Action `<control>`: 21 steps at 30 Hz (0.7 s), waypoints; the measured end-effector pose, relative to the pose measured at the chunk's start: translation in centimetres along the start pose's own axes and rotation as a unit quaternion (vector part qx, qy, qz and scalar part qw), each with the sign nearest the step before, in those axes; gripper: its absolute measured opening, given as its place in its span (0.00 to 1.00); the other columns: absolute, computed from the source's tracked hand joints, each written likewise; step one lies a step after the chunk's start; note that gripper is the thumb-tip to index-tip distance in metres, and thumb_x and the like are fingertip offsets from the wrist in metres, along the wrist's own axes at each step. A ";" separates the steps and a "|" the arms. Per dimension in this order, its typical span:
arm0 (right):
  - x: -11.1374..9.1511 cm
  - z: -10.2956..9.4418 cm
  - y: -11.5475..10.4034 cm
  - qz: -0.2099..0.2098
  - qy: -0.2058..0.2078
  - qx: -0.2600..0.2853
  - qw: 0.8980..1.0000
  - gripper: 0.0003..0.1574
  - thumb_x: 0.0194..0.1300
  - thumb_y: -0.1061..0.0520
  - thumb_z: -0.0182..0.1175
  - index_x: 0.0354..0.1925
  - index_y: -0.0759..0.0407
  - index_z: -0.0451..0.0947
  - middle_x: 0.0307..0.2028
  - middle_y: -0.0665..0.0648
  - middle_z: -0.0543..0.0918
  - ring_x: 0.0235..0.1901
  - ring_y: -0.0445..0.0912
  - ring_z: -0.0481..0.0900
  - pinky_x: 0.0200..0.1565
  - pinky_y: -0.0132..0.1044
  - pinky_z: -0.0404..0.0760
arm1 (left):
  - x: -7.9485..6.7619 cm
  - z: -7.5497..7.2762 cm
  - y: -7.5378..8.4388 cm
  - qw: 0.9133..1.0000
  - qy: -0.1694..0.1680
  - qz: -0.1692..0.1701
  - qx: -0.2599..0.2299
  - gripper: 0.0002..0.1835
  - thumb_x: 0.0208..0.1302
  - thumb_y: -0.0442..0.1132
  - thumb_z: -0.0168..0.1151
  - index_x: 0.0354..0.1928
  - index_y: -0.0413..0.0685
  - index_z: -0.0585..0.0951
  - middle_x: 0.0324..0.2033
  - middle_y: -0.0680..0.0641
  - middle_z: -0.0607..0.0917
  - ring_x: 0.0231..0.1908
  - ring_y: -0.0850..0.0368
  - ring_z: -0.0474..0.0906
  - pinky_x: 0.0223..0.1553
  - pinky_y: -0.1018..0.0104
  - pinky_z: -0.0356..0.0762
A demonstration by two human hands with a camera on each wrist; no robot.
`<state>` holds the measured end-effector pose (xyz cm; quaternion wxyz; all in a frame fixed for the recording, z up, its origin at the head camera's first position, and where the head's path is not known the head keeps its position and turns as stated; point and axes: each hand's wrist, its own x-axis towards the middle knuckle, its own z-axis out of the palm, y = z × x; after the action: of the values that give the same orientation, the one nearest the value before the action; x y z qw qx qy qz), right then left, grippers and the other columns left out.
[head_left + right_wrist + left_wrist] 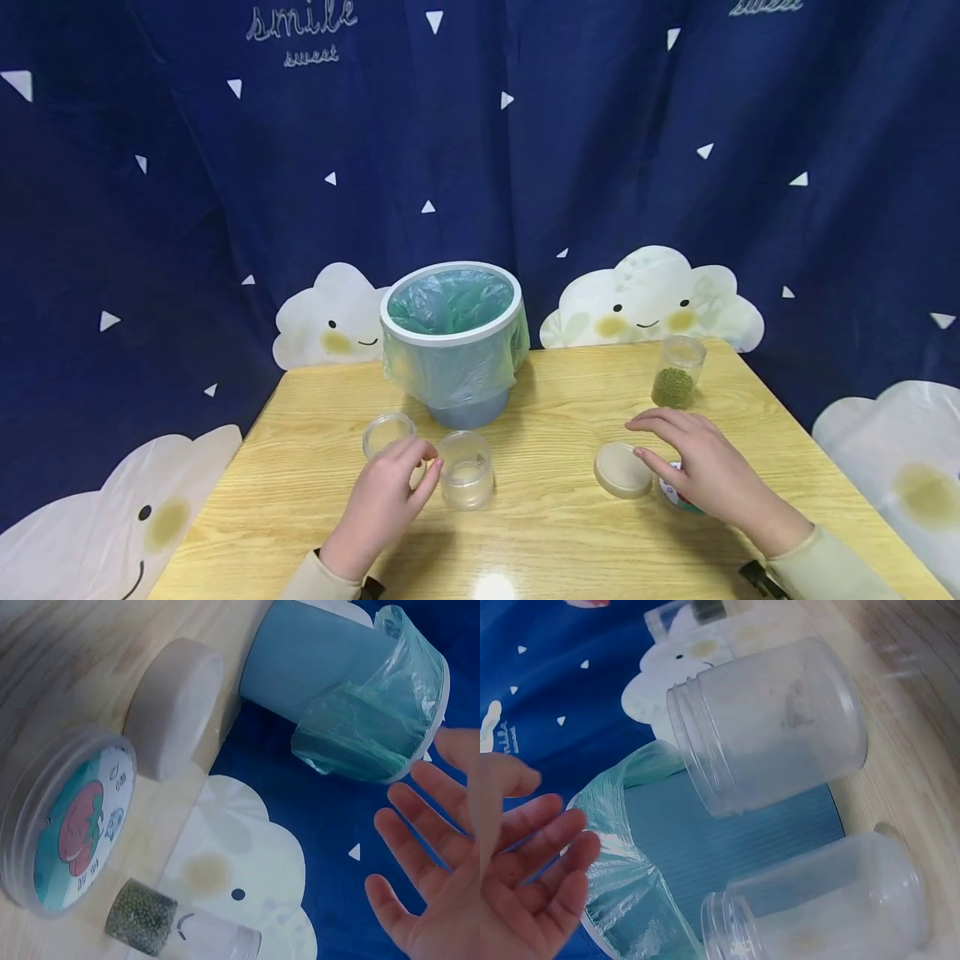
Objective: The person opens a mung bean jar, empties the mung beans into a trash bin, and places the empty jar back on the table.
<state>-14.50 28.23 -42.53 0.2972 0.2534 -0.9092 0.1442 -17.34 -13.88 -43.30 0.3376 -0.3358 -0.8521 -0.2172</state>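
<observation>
My left hand hovers over the table with loosely bent fingers and holds nothing. Beside its fingertips stands a clear empty jar, without a lid. A second open clear jar is partly hidden behind that hand; the left wrist view has both jars, one jar above the other. Over the right side, my right hand is spread and holds nothing. Near its thumb lies an off-white round lid. Partly covered by this hand is a flat round tub with a strawberry label.
A blue bin with a white rim and a green bag liner stands at the back of the wooden table. At the back right is an open clear jar, partly filled with small green beans. A dark blue curtain hangs behind.
</observation>
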 end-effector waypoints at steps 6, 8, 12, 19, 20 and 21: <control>-0.1 -0.5 0.3 0.018 0.037 0.005 0.999 0.27 0.51 0.63 0.78 0.49 0.47 0.85 0.47 0.46 0.85 0.44 0.48 0.85 0.45 0.53 0.80 | 0.3 -0.3 -0.2 0.999 0.030 0.021 0.002 0.07 0.57 0.33 0.71 0.35 0.46 0.82 0.31 0.52 0.83 0.33 0.58 0.80 0.36 0.64 0.81; -0.2 -0.7 0.4 0.023 0.046 0.007 0.999 0.27 0.50 0.64 0.78 0.49 0.47 0.85 0.46 0.46 0.86 0.43 0.48 0.85 0.46 0.52 0.79 | 0.3 -0.2 -0.2 0.999 0.033 0.018 0.003 0.07 0.57 0.33 0.71 0.36 0.45 0.82 0.32 0.52 0.83 0.33 0.58 0.80 0.37 0.63 0.80; -0.2 -0.7 0.6 0.029 0.057 0.005 0.998 0.26 0.49 0.64 0.78 0.48 0.49 0.85 0.46 0.47 0.86 0.43 0.49 0.85 0.47 0.51 0.77 | 0.3 -0.2 -0.2 0.999 0.034 0.009 0.002 0.07 0.57 0.33 0.72 0.36 0.45 0.83 0.33 0.53 0.83 0.35 0.57 0.80 0.39 0.62 0.81; -0.2 -0.7 1.0 0.027 0.077 0.007 0.997 0.25 0.49 0.65 0.78 0.46 0.51 0.86 0.44 0.49 0.87 0.42 0.50 0.85 0.48 0.47 0.74 | -0.1 -0.3 -0.2 0.999 0.032 -0.011 0.010 0.08 0.58 0.34 0.72 0.38 0.46 0.83 0.36 0.52 0.85 0.39 0.55 0.82 0.43 0.59 0.82; -0.2 -0.7 1.0 0.029 0.079 0.008 0.996 0.25 0.49 0.65 0.78 0.46 0.51 0.86 0.44 0.49 0.87 0.43 0.50 0.85 0.49 0.47 0.74 | -0.2 -0.3 -0.3 0.999 0.031 -0.013 0.012 0.08 0.58 0.35 0.72 0.38 0.47 0.83 0.36 0.52 0.85 0.39 0.55 0.82 0.43 0.59 0.83; -0.2 -0.8 1.1 0.031 0.081 0.008 0.996 0.25 0.48 0.65 0.78 0.46 0.51 0.86 0.44 0.50 0.87 0.43 0.50 0.84 0.49 0.46 0.74 | -0.3 -0.4 -0.3 0.999 0.031 -0.015 0.012 0.08 0.58 0.35 0.72 0.38 0.47 0.83 0.36 0.52 0.85 0.39 0.55 0.82 0.43 0.59 0.83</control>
<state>-14.58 29.49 -42.17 0.3630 0.2149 -0.8886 0.1803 -17.25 -14.40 -43.29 0.3649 -0.3119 -0.8487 -0.2219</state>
